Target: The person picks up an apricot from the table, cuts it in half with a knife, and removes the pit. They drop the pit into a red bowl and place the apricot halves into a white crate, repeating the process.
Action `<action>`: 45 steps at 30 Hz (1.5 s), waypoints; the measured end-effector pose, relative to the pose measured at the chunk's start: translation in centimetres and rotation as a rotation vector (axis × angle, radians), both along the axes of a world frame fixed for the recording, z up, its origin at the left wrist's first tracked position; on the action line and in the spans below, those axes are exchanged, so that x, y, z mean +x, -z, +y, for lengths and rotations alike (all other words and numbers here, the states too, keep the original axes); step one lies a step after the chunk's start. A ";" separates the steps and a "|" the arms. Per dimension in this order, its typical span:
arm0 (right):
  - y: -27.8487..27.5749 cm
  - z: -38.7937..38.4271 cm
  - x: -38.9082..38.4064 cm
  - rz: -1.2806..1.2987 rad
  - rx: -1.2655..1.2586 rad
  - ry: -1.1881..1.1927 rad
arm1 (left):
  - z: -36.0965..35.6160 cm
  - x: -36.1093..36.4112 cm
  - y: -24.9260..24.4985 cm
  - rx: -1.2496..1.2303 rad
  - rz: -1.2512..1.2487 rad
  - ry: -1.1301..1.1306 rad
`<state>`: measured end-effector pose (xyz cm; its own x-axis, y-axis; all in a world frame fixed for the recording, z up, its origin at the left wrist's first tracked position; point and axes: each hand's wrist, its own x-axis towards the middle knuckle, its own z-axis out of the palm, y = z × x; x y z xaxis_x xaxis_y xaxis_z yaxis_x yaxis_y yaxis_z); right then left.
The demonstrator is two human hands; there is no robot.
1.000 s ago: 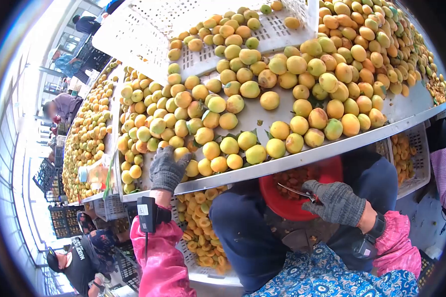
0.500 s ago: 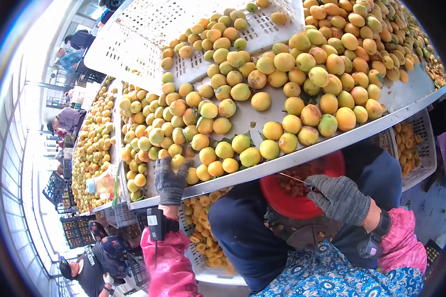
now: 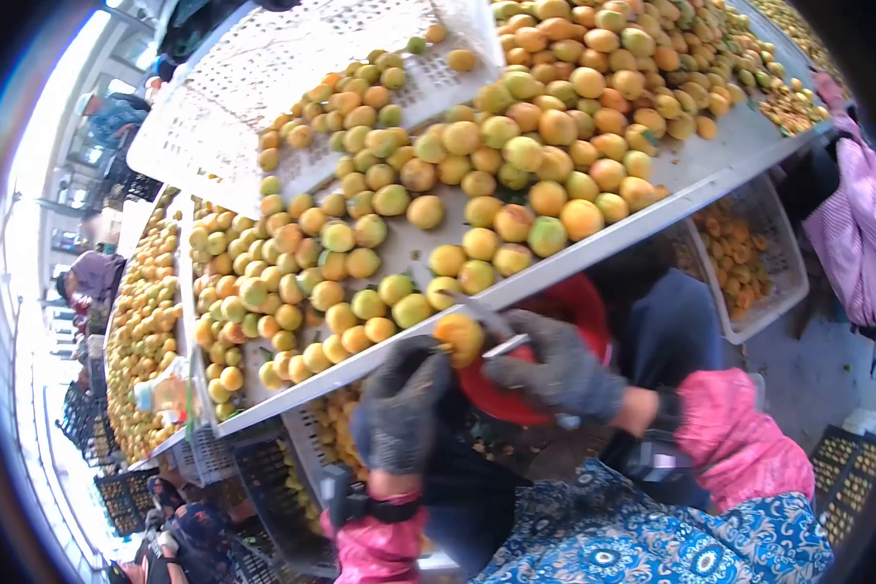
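Observation:
My left hand [image 3: 404, 399], in a grey knitted glove, is closed on a yellow-orange apricot [image 3: 458, 338] at the front edge of the fruit table. My right hand [image 3: 565, 370], gloved alike, grips a small knife [image 3: 506, 346] with a silvery metal part showing between the fingers. Motion smears the blade, which lies close beside the apricot. Below both hands, a red basin [image 3: 594, 316] sits between the knees, partly covered by the right hand. Loose apricots [image 3: 396, 288] lie on the table just beyond the left hand.
A white perforated crate [image 3: 234, 88] lies tipped on the metal table, whose raised rim [image 3: 613, 241] runs in front of me. Under it stands a crate of apricot halves [image 3: 735, 258] at right. Black crates [image 3: 852, 467] and other people are around.
My left hand has come back from the table fruit with an apricot and moved right. My right hand has moved left with the knife to meet it. The whole view has shifted.

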<state>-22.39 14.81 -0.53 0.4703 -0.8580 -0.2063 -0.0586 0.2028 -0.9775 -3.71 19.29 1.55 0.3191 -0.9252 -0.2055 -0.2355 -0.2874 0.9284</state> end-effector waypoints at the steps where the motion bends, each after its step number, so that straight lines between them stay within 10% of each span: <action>1: -0.3 0.1 0.2 0.028 0.011 0.022 | 0.0 -1.7 2.9 -0.079 0.278 -0.074; 2: -0.3 -0.5 0.1 -0.045 0.079 0.082 | 0.1 -3.3 5.2 -0.141 0.557 -0.150; 3: 0.0 -0.9 -0.4 -0.115 0.156 0.147 | -0.3 -3.5 4.6 -0.349 -0.279 0.154; 6: -0.3 -1.4 -3.1 -0.223 0.305 0.251 | 1.2 -5.9 0.0 -0.147 0.408 -0.201; 12: -0.9 -1.5 -8.1 -0.386 0.366 0.411 | 3.6 -5.5 0.9 -0.128 0.052 -0.161; 23: -0.5 -1.9 -13.9 -0.503 0.363 0.675 | -1.4 -4.9 27.4 -0.118 -0.561 0.363; 25: -0.8 -2.5 -14.2 -0.456 0.427 0.690 | -1.8 -4.7 33.3 0.056 -1.176 0.742; 29: -0.6 -3.2 -15.3 -0.430 0.522 0.723 | -1.0 -5.8 41.2 0.436 -0.999 0.766; 32: -0.4 -3.3 -15.3 -0.431 0.571 0.742 | 1.8 -6.3 46.8 0.146 -1.188 0.643; 34: -0.3 -3.3 -15.3 -0.447 0.586 0.744 | 0.9 -7.4 45.2 0.013 -1.952 0.949; 38: -0.1 -3.2 -15.3 -0.500 0.588 0.730 | -0.9 -8.7 41.3 -0.179 -1.648 0.867; 40: 0.1 -3.2 -15.3 -0.517 0.575 0.737 | -0.8 -9.3 42.8 0.383 -0.917 0.569; 45: 0.4 -3.2 -15.5 -0.479 0.543 0.723 | 0.2 -8.8 46.4 -0.102 -1.006 0.453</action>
